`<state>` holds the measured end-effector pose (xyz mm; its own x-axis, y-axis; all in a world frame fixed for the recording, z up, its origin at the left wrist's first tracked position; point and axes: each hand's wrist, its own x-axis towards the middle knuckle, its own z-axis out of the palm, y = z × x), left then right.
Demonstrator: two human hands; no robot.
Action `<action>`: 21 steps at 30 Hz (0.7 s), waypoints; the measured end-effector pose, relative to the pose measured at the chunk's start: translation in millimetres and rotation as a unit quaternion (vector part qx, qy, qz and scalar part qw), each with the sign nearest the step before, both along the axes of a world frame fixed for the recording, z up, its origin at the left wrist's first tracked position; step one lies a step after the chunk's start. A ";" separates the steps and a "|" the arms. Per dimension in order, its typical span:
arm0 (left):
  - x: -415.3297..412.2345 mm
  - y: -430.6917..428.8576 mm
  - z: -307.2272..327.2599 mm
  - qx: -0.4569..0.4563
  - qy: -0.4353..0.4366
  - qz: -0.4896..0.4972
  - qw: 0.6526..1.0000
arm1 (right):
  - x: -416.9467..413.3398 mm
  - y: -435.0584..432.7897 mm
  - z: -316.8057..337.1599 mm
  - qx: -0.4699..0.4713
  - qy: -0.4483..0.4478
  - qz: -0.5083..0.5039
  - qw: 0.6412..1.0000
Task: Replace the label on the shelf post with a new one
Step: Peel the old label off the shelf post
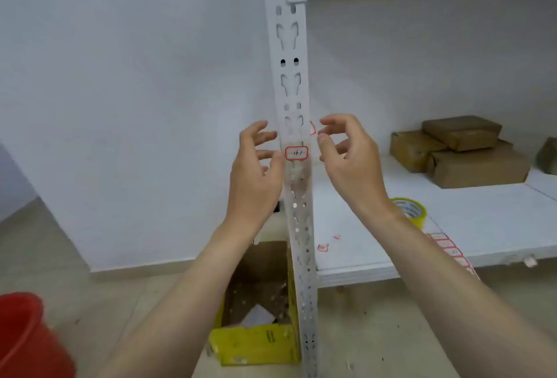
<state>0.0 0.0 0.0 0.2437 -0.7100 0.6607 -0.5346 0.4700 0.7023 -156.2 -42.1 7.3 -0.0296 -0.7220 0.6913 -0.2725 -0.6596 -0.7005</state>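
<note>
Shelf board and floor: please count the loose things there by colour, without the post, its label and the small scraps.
Brown: 4, three wrapped parcels on the shelf board and a cardboard box on the floor
Yellow: 1, tape roll
Red: 1, bucket
White with red: 1, sticker sheet
Total: 7

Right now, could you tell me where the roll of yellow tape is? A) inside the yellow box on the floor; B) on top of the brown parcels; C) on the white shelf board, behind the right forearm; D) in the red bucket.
C: the roll of yellow tape rests on the white shelf board, partly hidden by the right forearm.
</note>
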 end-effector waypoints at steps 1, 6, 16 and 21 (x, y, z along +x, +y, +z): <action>-0.8 -2.8 1.8 0.004 0.011 -0.012 1.000 | 0.6 -1.5 0.6 0.011 -0.023 0.009 1.000; 0.1 -11.0 2.1 0.009 0.042 -0.008 0.999 | 3.7 -6.7 0.9 0.061 -0.063 0.058 0.994; 3.3 -28.5 -8.3 0.003 0.092 0.002 0.996 | 12.8 -19.3 -14.6 0.040 -0.079 0.068 0.994; 2.1 -35.1 -15.3 -0.025 0.111 -0.004 0.994 | 13.1 -26.8 -24.8 -0.003 -0.091 0.061 0.994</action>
<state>2.1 -35.1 -15.3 0.3813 -0.6806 0.6257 -0.3654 0.5107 0.7782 -143.0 -68.8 -17.5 -0.0678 -0.7244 0.6860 -0.0594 -0.6835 -0.7276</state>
